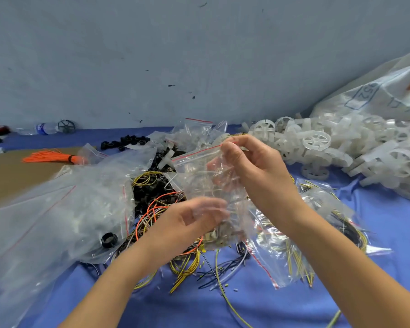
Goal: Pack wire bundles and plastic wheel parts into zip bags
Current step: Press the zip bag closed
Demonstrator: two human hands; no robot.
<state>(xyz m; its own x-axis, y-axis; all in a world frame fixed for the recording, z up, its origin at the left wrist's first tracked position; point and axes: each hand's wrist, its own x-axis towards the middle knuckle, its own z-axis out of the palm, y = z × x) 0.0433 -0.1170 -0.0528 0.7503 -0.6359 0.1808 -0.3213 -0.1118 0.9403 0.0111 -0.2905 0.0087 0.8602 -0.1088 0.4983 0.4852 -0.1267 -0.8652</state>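
Head view: you are holding a clear zip bag (206, 185) upright above the wire bundles (175, 221) on the surface (258, 304). Your right hand (253, 166) is pinching its red-lined mouth; your left hand (194, 218) is cupping the lower part. Judged: filling or sealing step; next, press the zip closed. Large sack (376, 95) print is reading partly "52".

A zip bag (206, 185) hangs between both hands above the wire bundles (175, 233) mid-desk (388, 233). Stacked bags (57, 209) lie left, wheel parts (329, 147) right behind, a bottle (45, 128) far left.
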